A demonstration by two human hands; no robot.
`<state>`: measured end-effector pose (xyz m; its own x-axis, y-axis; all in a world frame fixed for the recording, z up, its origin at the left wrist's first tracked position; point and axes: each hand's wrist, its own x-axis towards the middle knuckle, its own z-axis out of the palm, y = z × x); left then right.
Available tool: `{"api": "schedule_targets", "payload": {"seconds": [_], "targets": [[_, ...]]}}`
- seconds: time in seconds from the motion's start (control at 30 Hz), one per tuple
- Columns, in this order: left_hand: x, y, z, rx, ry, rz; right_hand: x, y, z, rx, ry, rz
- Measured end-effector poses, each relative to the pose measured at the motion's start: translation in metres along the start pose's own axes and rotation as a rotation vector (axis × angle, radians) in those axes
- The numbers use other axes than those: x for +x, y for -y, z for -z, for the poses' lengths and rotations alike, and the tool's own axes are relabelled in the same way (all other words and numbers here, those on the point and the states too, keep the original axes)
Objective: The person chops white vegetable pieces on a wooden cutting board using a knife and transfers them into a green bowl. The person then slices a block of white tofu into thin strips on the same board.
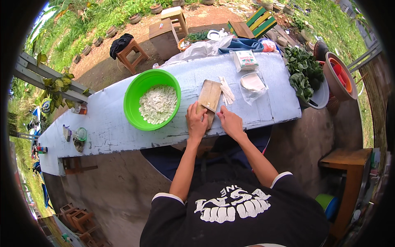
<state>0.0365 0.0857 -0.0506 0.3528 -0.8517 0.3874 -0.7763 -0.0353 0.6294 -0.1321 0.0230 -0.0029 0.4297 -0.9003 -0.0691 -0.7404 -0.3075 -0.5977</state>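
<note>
A small wooden cutting board (210, 91) lies near the table's front edge. My right hand (230, 122) is closed at the board's right side on what looks like a knife (209, 108), its thin blade edge lying across the board. My left hand (196, 121) rests over the board's lower left edge, fingers curled and pressed down; what lies under them is hidden. Long white strips (226, 91) lie just right of the board. Beyond them is a clear plastic bag (252, 84) with flat white pieces. To the left, a bright green basin (131, 103) holds many small white cut pieces.
A white printed package (245, 60) stands behind the bag. Leafy greens (303, 70) fill a bowl at the right, beside a brown basin (349, 88) with orange items. A glass (79, 108) and small jars stand at the table's left. A stool (132, 55) stands beyond the table.
</note>
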Motion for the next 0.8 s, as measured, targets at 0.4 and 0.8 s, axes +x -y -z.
{"api": "schedule_targets", "payload": {"seconds": [0.4,0.8], "targets": [[-0.005,0.003,0.007,-0.053,0.028,-0.002,-0.014,0.005,-0.001,0.002,-0.006,-0.051],[-0.011,0.004,0.007,-0.109,-0.002,0.015,-0.017,0.003,0.015,0.013,0.033,-0.045]]}}
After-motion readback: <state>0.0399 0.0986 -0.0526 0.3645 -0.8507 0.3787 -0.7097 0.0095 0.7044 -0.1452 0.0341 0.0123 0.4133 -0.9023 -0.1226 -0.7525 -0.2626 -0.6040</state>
